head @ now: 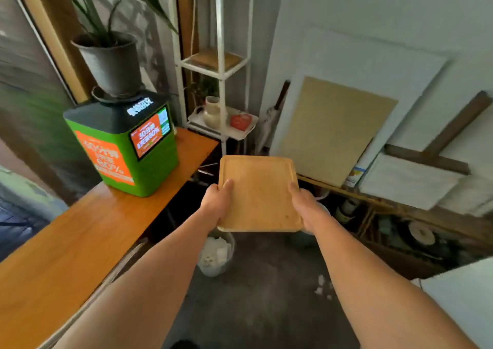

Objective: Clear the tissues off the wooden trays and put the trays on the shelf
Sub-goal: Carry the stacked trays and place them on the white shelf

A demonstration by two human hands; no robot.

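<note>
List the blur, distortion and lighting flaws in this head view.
Head view: motion blur smears the left edge beside the green kiosk; wide-angle bending bows the white shelf frame; the wooden tray between the left hand and right hand stays fairly sharp; soft daylight, no harsh glare.

Two bare forearms come into the picture from the near edge, one on the left and one on the right, each narrowing from a broad forearm to a slimmer wrist. No sleeve shows on either arm up to the near edge of the view. The left hand and the right hand are bare too, with no glove, ring, watch or band to be seen. Short thumbs show; the other fingers are hidden.
</note>
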